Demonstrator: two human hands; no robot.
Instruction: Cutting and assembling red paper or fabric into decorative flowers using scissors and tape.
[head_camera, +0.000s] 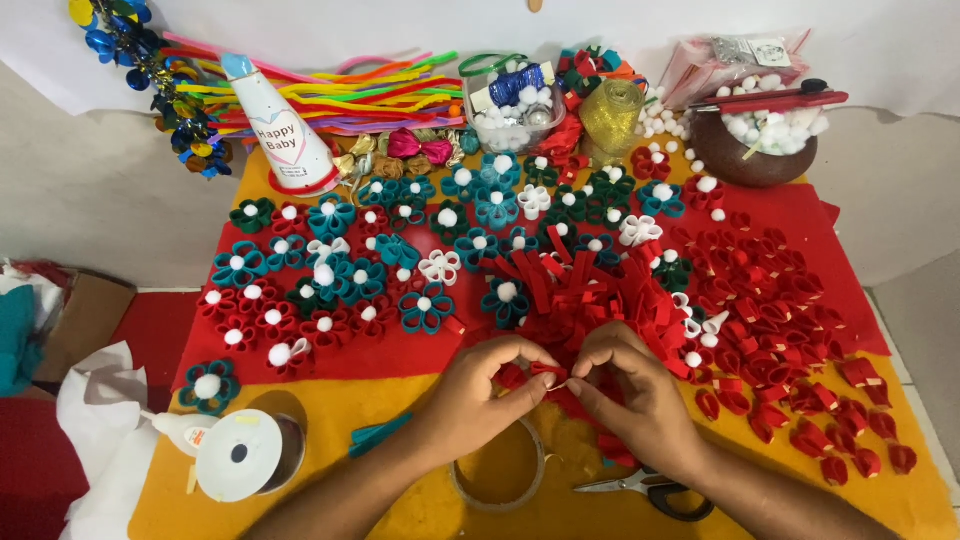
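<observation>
red felt strip pinched between our left hand and right hand, mid-fold into a petal loop, needing a steady squeeze next.

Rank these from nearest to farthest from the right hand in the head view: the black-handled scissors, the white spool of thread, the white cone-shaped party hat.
1. Black-handled scissors: just below the right hand, at the near edge of the table.
2. White spool of thread: far across to the left, past the left hand.
3. White cone-shaped party hat: at the back left corner, farthest.
</observation>
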